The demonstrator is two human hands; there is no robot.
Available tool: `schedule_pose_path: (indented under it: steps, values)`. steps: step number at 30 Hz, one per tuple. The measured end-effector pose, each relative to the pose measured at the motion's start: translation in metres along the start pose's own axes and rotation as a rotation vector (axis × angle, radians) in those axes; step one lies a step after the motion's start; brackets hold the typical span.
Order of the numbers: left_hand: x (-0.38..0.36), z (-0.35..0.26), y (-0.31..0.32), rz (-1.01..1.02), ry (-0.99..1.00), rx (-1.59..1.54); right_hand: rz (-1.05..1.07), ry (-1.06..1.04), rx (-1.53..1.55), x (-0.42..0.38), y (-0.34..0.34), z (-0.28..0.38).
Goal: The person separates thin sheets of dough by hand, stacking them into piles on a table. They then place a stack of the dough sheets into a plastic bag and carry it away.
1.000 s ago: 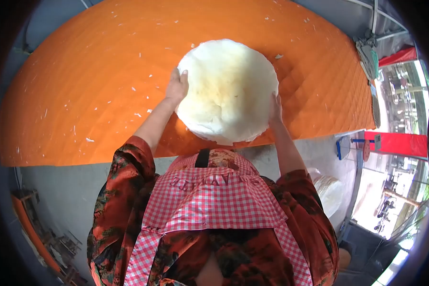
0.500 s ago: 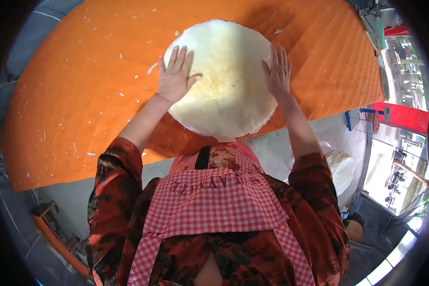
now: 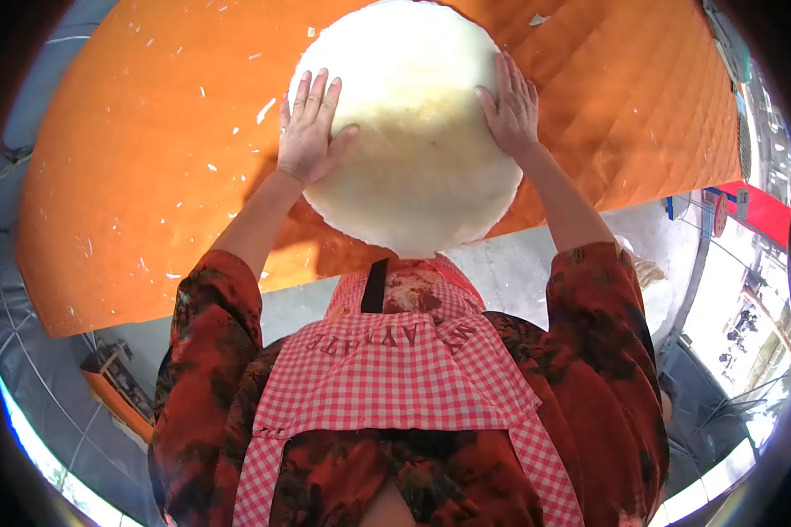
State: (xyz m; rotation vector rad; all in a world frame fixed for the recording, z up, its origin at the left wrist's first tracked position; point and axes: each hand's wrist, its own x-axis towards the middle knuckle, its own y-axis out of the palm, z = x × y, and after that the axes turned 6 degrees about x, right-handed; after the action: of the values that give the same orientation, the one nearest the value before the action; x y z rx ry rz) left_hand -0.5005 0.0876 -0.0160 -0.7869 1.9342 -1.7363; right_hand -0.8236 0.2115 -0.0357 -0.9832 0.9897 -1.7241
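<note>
A large round, pale, thin-looking disc or stack of discs (image 3: 413,167) lies on the orange table surface (image 3: 167,158), close to its front edge. My left hand (image 3: 309,136) rests flat along the disc's left edge, fingers spread and pointing away from me. On the opposite side, my right hand (image 3: 512,110) lies against the upper right edge with its thumb apart from the fingers. The far part of the disc is brightly lit, while the near part is shaded and has a yellowish patch in the middle.
Small white scraps (image 3: 266,110) are scattered on the orange surface. A pink checked apron (image 3: 395,373) covers my front, below the table edge. At the right are a red band (image 3: 756,211) and a whitish bundle (image 3: 646,272) on the floor.
The view has shifted, so the disc sits higher in the picture. My right hand now reaches further onto the disc's upper right edge. Brighter light falls on the disc's far part.
</note>
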Motion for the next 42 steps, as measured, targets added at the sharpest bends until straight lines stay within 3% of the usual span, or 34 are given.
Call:
schedule_pose_path:
  steps: [3, 5, 7, 8, 9, 11, 18, 20, 22, 24, 25, 27, 30, 33, 36, 39, 41, 42]
  values:
    - [-0.002, -0.003, 0.003, 0.029, -0.018, 0.048, -0.022, 0.092, -0.262, -0.005, -0.021, 0.027]
    - [-0.002, -0.001, 0.007, 0.016, -0.013, 0.064, 0.05, -0.023, 0.195, -0.029, -0.046, 0.089]
    - [-0.005, -0.001, 0.007, 0.012, -0.009, 0.034, 0.276, -0.355, 0.025, -0.073, -0.072, 0.17]
    - [-0.003, -0.001, 0.008, 0.007, -0.004, 0.012, 0.234, -0.35, 0.144, -0.105, -0.054, 0.192]
    - [-0.001, 0.0, 0.008, 0.001, 0.009, 0.025, 0.183, -0.359, 0.255, -0.132, -0.023, 0.197]
    - [-0.003, 0.002, 0.01, -0.011, 0.026, 0.05, 0.164, -0.405, 0.166, -0.155, 0.021, 0.18]
    - [-0.004, 0.003, 0.014, -0.046, 0.038, 0.051, 0.33, -0.339, 0.168, -0.155, 0.003, 0.191]
    - [-0.005, 0.004, 0.012, -0.05, 0.035, 0.024, 0.184, -0.294, 0.273, -0.16, -0.005, 0.179]
    - [-0.009, 0.004, 0.012, -0.053, 0.028, 0.004, -0.185, 0.317, 0.325, -0.161, -0.037, 0.164]
    - [-0.008, 0.004, 0.01, -0.067, 0.037, 0.001, -0.749, 0.58, 0.404, -0.161, -0.048, 0.132]
    - [-0.008, 0.005, 0.008, -0.055, 0.03, 0.007, -0.661, 0.969, 0.668, -0.155, -0.055, 0.129]
    - [-0.007, 0.004, 0.008, -0.037, 0.014, 0.021, -0.298, 1.291, 0.893, -0.155, -0.056, 0.108]
    - [-0.006, 0.004, 0.007, -0.03, 0.01, 0.015, -0.306, 1.303, 1.061, -0.15, -0.05, 0.102]
    - [-0.011, 0.003, 0.008, -0.025, 0.013, 0.004, -0.129, 1.436, 0.993, -0.146, -0.051, 0.085]
    - [-0.007, 0.001, 0.004, -0.033, 0.005, -0.002, -0.067, 1.311, 1.09, -0.144, -0.056, 0.087]
    - [-0.015, 0.003, 0.005, -0.041, 0.018, 0.002, -0.131, 1.304, 1.422, -0.142, -0.05, 0.094]
    - [-0.011, 0.004, 0.004, -0.073, 0.029, -0.011, 0.075, 1.273, 1.743, -0.152, -0.026, 0.058]
    - [-0.01, 0.007, 0.012, -0.075, 0.03, -0.01, 0.021, 1.224, 1.726, -0.153, -0.022, 0.051]
